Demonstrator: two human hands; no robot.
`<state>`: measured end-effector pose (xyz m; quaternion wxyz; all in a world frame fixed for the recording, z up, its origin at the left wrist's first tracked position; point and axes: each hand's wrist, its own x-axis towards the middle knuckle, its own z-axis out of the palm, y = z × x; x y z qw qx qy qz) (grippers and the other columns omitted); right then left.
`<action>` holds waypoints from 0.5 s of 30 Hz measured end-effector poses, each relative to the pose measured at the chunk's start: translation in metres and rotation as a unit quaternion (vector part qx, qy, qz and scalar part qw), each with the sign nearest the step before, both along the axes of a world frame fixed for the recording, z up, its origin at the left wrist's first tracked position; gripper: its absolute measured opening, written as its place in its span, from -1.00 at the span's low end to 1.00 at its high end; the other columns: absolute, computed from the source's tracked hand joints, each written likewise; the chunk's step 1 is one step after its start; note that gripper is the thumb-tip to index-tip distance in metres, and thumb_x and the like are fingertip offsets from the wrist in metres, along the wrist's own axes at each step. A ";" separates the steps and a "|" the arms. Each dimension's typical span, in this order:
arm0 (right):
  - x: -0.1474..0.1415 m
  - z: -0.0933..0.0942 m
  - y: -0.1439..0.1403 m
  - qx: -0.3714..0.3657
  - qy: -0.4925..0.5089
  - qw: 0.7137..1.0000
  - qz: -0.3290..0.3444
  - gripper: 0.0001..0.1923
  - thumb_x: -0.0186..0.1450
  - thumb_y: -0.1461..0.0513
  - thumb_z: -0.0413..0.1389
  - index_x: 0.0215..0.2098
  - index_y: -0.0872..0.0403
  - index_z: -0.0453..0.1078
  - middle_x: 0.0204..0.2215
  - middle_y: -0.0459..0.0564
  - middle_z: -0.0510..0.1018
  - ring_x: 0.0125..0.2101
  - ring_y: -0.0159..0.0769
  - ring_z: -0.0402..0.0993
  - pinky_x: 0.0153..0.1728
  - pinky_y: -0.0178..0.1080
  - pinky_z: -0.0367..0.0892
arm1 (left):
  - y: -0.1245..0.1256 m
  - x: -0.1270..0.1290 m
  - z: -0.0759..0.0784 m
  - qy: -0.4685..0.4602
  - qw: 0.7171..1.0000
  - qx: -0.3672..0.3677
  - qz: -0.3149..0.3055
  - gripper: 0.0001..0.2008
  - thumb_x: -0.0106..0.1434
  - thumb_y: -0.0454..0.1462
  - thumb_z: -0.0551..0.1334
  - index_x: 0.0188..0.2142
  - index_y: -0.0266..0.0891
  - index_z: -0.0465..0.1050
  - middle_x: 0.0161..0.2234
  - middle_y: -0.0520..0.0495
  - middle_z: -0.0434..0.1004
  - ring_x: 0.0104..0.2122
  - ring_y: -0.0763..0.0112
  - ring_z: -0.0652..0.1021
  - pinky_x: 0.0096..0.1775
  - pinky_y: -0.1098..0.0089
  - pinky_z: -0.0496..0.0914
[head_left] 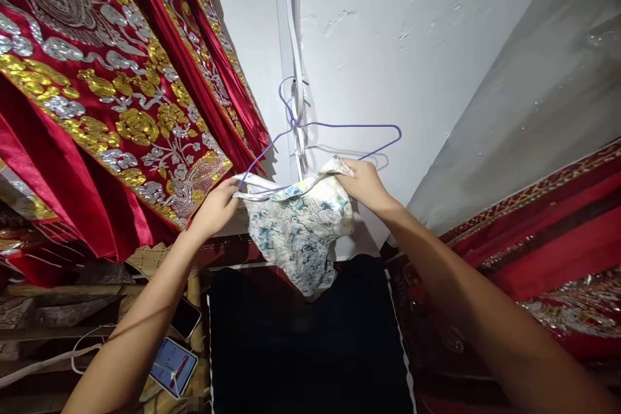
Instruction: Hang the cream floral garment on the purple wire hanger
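A purple wire hanger [349, 125] hangs by its hook at the white strip on the wall. Over its left and lower part lies a white garment [295, 233] with a blue and yellow floral print, drooping in folds. My left hand [217, 210] pinches the garment's upper left edge by the hanger's left corner. At the upper right edge, my right hand [363, 182] grips the cloth just under the hanger's right arm, whose right corner is bare. The garment's exact kind is hard to tell in its bunched state.
Red embroidered cloth with gold and silver sequins [140, 123] hangs at the left. More red fabric [557, 259] is at the right below clear plastic sheeting [528, 97]. Two phones, one with a lit screen [173, 365], rest on bamboo poles [194, 291] at lower left.
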<state>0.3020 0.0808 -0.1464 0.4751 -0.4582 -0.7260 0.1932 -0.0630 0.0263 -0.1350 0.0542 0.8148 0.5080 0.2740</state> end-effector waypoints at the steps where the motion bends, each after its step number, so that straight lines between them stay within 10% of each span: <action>1: -0.002 0.002 -0.004 -0.008 0.001 1.000 0.012 -0.86 0.17 0.23 0.07 -0.51 0.10 0.39 -0.55 -0.10 0.44 -0.49 -0.33 0.28 -0.45 -0.29 0.13 | 0.001 0.003 0.006 -0.016 0.999 0.030 -0.008 -0.77 0.33 -0.26 0.04 -0.29 -0.24 0.47 0.23 -0.26 0.38 0.23 0.08 0.40 0.24 0.11 0.26; 6: -0.009 0.003 -0.023 -0.037 0.019 0.997 0.062 -0.79 0.12 0.28 0.06 -0.34 0.11 0.51 -0.43 -0.04 0.56 -0.42 -0.26 0.43 -0.42 -0.28 0.24 | 0.018 0.020 0.024 -0.155 0.982 0.105 -0.022 -0.77 0.34 -0.24 0.09 -0.08 -0.23 0.43 0.00 -0.21 0.55 0.02 0.23 0.54 0.05 0.22 0.42; 11: 0.023 0.015 -0.019 0.044 0.083 0.988 -0.124 -0.07 0.07 0.30 0.20 0.40 0.15 0.10 -0.27 0.10 0.63 -0.43 -0.19 0.47 -0.41 -0.21 0.30 | 0.030 0.023 0.026 -0.196 0.977 0.073 -0.041 -0.64 0.36 -0.22 0.11 0.09 -0.24 0.45 -0.05 -0.18 0.59 -0.11 0.25 0.58 -0.09 0.31 0.44; 15: 0.057 0.033 -0.001 0.018 0.065 0.981 -0.184 -0.28 0.06 0.22 0.30 0.19 0.24 0.40 -0.45 0.08 0.59 -0.53 -0.23 0.40 -0.48 -0.20 0.23 | 0.024 0.024 0.031 -0.164 0.984 0.070 -0.018 -0.69 0.39 -0.19 0.08 -0.02 -0.25 0.51 -0.11 -0.15 0.61 -0.14 0.23 0.56 -0.08 0.31 0.41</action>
